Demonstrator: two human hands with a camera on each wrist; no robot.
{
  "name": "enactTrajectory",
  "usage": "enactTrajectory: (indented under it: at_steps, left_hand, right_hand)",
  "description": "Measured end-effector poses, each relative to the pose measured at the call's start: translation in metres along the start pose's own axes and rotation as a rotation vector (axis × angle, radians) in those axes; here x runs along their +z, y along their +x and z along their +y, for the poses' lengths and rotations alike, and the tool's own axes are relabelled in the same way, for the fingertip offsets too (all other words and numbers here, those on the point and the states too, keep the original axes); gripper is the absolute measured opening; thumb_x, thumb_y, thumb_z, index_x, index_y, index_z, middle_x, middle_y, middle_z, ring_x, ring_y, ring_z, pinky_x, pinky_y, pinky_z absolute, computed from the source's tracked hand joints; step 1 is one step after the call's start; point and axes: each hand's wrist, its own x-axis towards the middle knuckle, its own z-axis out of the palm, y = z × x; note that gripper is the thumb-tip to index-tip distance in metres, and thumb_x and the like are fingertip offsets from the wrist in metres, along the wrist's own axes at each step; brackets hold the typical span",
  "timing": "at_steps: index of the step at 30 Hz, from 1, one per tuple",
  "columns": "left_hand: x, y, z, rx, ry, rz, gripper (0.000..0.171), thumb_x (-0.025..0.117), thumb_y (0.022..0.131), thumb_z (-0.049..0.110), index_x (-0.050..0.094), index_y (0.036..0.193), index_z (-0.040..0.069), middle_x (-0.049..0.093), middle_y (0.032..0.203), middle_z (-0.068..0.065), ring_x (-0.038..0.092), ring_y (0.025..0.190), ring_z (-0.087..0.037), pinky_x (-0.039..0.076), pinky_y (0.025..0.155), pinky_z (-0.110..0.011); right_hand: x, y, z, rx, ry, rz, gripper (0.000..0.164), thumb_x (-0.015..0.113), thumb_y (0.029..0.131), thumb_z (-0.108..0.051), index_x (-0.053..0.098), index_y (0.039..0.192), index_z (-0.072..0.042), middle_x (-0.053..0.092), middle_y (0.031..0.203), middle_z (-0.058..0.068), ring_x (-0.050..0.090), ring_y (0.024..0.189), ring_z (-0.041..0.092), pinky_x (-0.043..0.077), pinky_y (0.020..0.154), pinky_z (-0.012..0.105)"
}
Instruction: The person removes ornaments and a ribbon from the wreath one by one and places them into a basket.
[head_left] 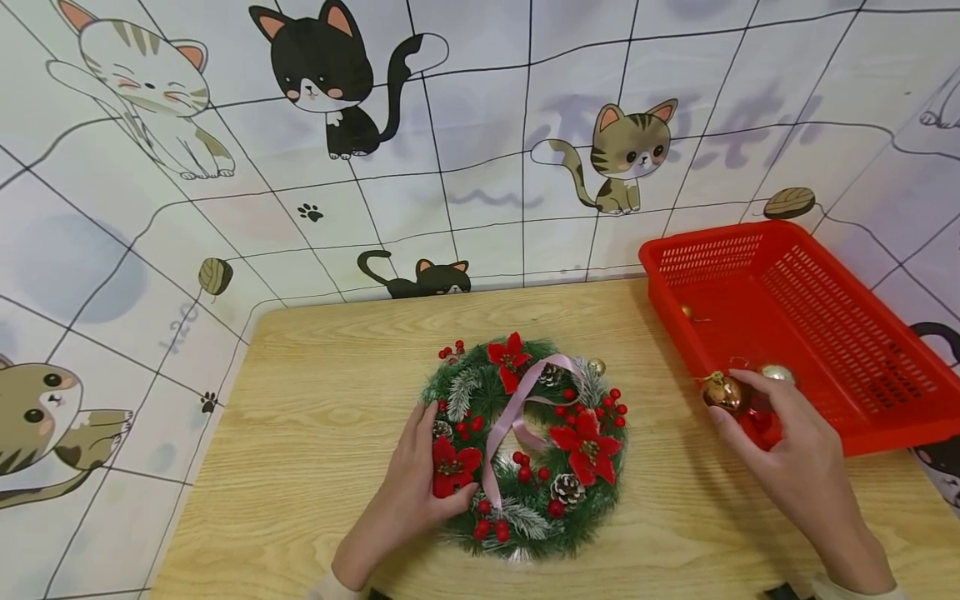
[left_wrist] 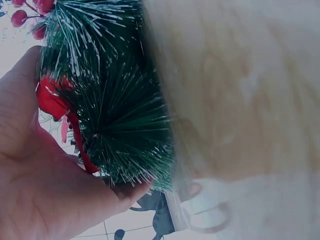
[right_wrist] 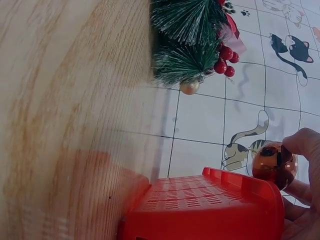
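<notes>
A green wreath (head_left: 525,533) with red poinsettias, red berries, pinecones and a pink ribbon (head_left: 513,408) lies on the table. My left hand (head_left: 411,479) grips its left side, thumb over a red flower and fingers round the outer edge; the left wrist view shows the hand around the green needles (left_wrist: 110,115). A shiny copper-coloured bauble (head_left: 723,393) is pinched between thumb and fingers of my right hand (head_left: 798,454), above the near left rim of the red basket (head_left: 892,429). In the right wrist view the bauble (right_wrist: 274,166) shows beyond the basket's rim.
Inside the red basket lie a pale silvery bauble (head_left: 777,374), a red shiny one partly hidden by the right hand, and a small gold ball (head_left: 686,312). A small gold ball (head_left: 596,367) sits at the wreath's upper right edge. Behind the table (head_left: 337,358) hangs a cat-patterned cloth (head_left: 480,150).
</notes>
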Motion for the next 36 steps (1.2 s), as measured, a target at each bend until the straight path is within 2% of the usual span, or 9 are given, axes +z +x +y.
enactTrajectory:
  at_steps: [9,14,26,33,36]
  left_hand:
    - [-0.005,0.003,-0.01,0.006,-0.018,-0.066,0.116,0.089,0.089,0.04,0.018,0.172,0.002,0.017,0.176,-0.028,0.027,0.157,-0.054,0.039,0.112,-0.074]
    - [-0.009,0.005,-0.014,0.033,-0.01,-0.085,0.117,0.088,0.089,0.043,0.017,0.173,0.004,0.014,0.178,-0.025,0.027,0.157,-0.054,0.039,0.112,-0.074]
    - [-0.018,0.011,-0.023,0.098,-0.036,-0.14,0.116,0.087,0.09,0.043,0.016,0.175,0.008,0.013,0.179,-0.023,0.025,0.158,-0.052,0.036,0.113,-0.076]
    - [-0.023,0.015,-0.03,0.155,-0.01,-0.147,0.115,0.089,0.088,0.041,0.02,0.176,0.013,0.016,0.179,-0.02,0.025,0.16,-0.047,0.037,0.112,-0.076]
    - [-0.025,0.015,-0.033,0.154,0.002,-0.15,0.115,0.089,0.088,0.043,0.02,0.176,0.016,0.017,0.179,-0.019,0.024,0.16,-0.047,0.036,0.111,-0.078]
  right_hand:
    - [-0.002,-0.001,0.002,0.007,0.012,0.006,0.067,0.093,0.081,0.0,0.068,0.143,-0.005,0.069,0.12,0.008,0.052,0.101,-0.007,0.04,0.073,0.007]
    - [-0.003,-0.002,0.003,0.025,0.023,0.018,0.066,0.092,0.082,0.001,0.068,0.143,-0.005,0.069,0.119,0.004,0.053,0.106,-0.012,0.038,0.077,0.006]
    - [-0.004,-0.002,0.004,0.07,0.022,0.028,0.062,0.09,0.086,-0.002,0.068,0.143,-0.004,0.068,0.12,0.003,0.052,0.106,-0.014,0.036,0.086,0.003]
    - [-0.004,-0.002,0.005,0.085,0.013,0.043,0.062,0.09,0.087,-0.003,0.067,0.144,-0.003,0.07,0.125,0.011,0.05,0.106,-0.015,0.035,0.087,0.002]
    - [-0.005,-0.003,0.005,0.101,0.008,0.041,0.061,0.089,0.087,-0.003,0.066,0.144,-0.003,0.071,0.125,0.014,0.05,0.106,-0.015,0.034,0.089,0.001]
